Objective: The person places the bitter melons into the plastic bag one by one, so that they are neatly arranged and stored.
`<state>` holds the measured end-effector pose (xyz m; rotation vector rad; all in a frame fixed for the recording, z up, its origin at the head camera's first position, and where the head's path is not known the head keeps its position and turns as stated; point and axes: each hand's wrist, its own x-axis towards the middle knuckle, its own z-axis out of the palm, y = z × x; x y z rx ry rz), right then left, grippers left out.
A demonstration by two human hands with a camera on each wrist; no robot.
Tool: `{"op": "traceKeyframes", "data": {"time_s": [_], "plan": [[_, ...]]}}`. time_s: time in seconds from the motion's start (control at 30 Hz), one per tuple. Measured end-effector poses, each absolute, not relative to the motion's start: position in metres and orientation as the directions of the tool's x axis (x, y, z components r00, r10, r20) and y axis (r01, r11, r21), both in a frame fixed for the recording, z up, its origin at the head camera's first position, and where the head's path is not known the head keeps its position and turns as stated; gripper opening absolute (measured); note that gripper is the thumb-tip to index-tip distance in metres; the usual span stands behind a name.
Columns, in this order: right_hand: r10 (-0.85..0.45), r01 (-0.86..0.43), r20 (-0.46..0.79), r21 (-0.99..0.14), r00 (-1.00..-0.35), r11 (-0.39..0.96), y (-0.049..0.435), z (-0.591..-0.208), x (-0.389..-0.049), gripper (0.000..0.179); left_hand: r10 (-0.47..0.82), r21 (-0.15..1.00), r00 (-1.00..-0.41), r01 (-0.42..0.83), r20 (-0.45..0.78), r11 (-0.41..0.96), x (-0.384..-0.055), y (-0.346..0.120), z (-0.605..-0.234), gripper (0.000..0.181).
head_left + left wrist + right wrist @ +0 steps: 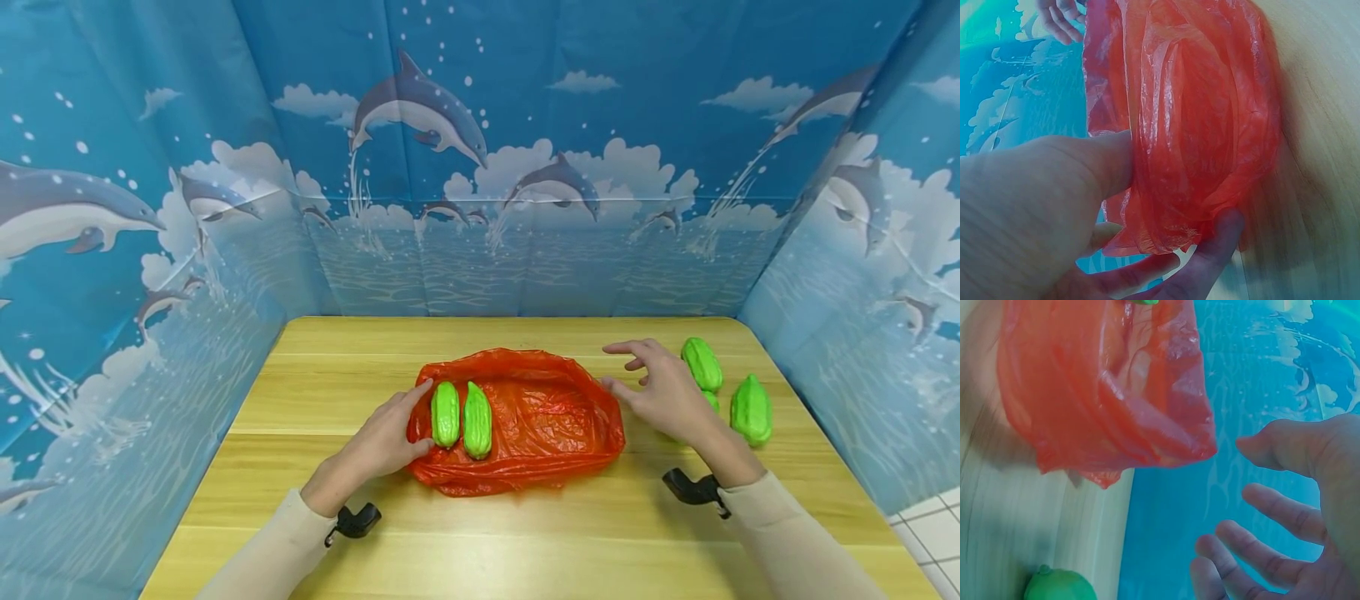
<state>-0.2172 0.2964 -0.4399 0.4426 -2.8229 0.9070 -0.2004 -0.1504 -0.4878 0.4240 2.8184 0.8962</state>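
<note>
A crumpled red plastic bag [551,417] lies on the table, its mouth spread open upward. Inside its left end, side by side, are two green ribbed gourd-like pieces, one [446,414] next to the other [477,421]. My left hand [382,433] rests at the bag's left end, thumb and forefinger set apart along the rim. In the left wrist view the forefinger [1225,234] touches the outside of the red plastic. Off the bag's right end, my right hand [663,392] hovers with spread, slightly bent fingers and holds nothing.
Beyond my right hand lie more green pieces: one at the back [702,364], one partly hidden by the hand [711,401], and one farther right [751,411]. The wooden table [487,550] meets a dolphin-printed curtain [525,267] at the back and sides.
</note>
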Motion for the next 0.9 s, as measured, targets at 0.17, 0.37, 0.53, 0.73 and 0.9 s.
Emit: {"op": "traceKeyframes", "data": {"time_s": [0.17,0.37,0.53,0.73,0.9], "plan": [[-0.227,-0.313,0.219,-0.550,-0.949,0.775,0.301,-0.443,-0.219,0.051,0.310,0.582,-0.949,0.221,-0.057,0.783,-0.200,-0.151,-0.488,0.099],[-0.217,-0.306,0.222,-0.552,-0.950,0.775,0.308,-0.448,-0.220,0.052,0.310,0.583,-0.949,0.219,-0.060,0.782,-0.199,-0.151,-0.489,0.099],[-0.211,-0.296,0.213,-0.552,-0.954,0.779,0.315,-0.452,-0.222,0.053,0.316,0.580,-0.947,0.227,-0.055,0.782,-0.200,-0.150,-0.489,0.099],[-0.206,-0.295,0.221,-0.534,-0.953,0.792,0.325,-0.457,-0.224,0.053,0.318,0.577,-0.947,0.230,-0.054,0.784,-0.202,-0.151,-0.489,0.099],[-0.197,-0.296,0.238,-0.517,-0.951,0.804,0.332,-0.461,-0.225,0.053,0.317,0.577,-0.947,0.228,-0.057,0.784,-0.202,-0.152,-0.490,0.099]]}}
